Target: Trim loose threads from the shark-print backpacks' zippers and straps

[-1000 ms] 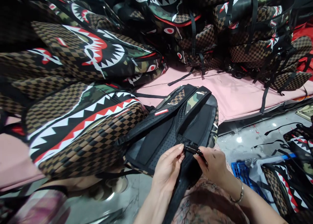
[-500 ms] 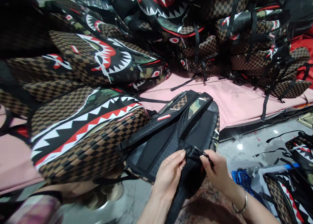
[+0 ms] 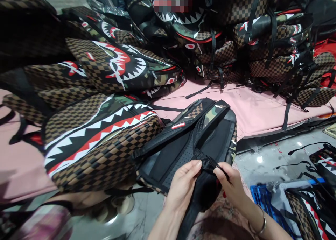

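**Ana:** What has changed since a moment ago?

**Ben:** Not much. The person's left hand (image 3: 183, 184) and right hand (image 3: 232, 185) are still pinched shut on the black strap (image 3: 207, 164) of the backpack (image 3: 210, 135). Both hands sit a bit lower in the view than before. The right thumb now covers more of the little clip on the strap.

**Ana:** Where is the backpack?

**Ben:** It lies back side up. Its top is on the pink mat (image 3: 252, 107) and its bottom end is by the person's lap. It is just beside the big shark-mouth bag (image 3: 99, 145).

**Ana:** What is hard to see?

**Ben:** The clip is mostly hidden between the fingers, so its shape cannot be told. The strap's lower part runs off the bottom edge. The blue crate (image 3: 258, 194) on the right is partly under cloth. One bag at the top of the pile (image 3: 262, 58) is blurred.
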`<state>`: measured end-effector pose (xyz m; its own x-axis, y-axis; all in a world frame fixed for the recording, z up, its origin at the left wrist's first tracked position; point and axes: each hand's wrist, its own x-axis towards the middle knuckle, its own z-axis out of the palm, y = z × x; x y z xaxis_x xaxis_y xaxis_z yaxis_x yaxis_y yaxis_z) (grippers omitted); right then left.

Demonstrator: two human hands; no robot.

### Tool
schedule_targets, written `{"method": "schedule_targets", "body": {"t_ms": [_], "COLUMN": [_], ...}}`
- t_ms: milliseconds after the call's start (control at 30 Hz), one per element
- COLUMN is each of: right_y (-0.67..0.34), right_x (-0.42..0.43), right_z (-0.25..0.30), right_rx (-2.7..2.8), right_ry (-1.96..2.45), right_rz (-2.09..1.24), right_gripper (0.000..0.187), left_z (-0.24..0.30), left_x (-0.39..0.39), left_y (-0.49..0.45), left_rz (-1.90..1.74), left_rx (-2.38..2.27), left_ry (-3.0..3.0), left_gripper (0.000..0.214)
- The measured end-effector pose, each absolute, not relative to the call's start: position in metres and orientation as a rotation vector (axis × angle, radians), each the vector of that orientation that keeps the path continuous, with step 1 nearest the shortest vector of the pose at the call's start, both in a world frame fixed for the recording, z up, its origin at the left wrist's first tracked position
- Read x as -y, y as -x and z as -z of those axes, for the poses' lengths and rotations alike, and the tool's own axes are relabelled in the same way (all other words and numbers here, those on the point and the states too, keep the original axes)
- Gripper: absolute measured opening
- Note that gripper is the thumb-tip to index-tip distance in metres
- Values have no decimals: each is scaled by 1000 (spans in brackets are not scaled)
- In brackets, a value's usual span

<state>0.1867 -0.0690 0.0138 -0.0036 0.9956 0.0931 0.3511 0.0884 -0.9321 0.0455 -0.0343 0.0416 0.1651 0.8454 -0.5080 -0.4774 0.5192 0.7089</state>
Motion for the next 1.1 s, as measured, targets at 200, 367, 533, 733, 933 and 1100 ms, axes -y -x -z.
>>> {"method": "schedule_targets", "body": {"t_ms": [200, 367, 533, 733, 933, 1100], "right_y": [-199, -199, -196, -198, -189, -170], "right_x": [72, 67, 62, 63, 51, 42], "right_z": [-14, -20, -24, -18, -10, -6], "right_rx": [1611, 1789, 1889, 1666, 1742, 1887], "right_ry": [1352, 1335, 1362, 1346, 1313, 1240], "right_rz": [-988, -901, -798, -875, -515, -239], "right_gripper": [30, 27, 29, 30, 24, 22], "left_z": [-37, -36, -38, -37, -35, -38], "left_x": [35, 34, 34, 30, 26, 26], "left_y": [-44, -44, -43, -43, -43, -44], "left_rz": [-996, -996, -1006, -991, -1016, -1003], "left_rx": [-1038, -1064, -1054, -1050, -1068, -1038], "left_ry": [-456, -469, -466, -405, -363, -361], "left_gripper": [26, 27, 25, 22, 16, 13]}}
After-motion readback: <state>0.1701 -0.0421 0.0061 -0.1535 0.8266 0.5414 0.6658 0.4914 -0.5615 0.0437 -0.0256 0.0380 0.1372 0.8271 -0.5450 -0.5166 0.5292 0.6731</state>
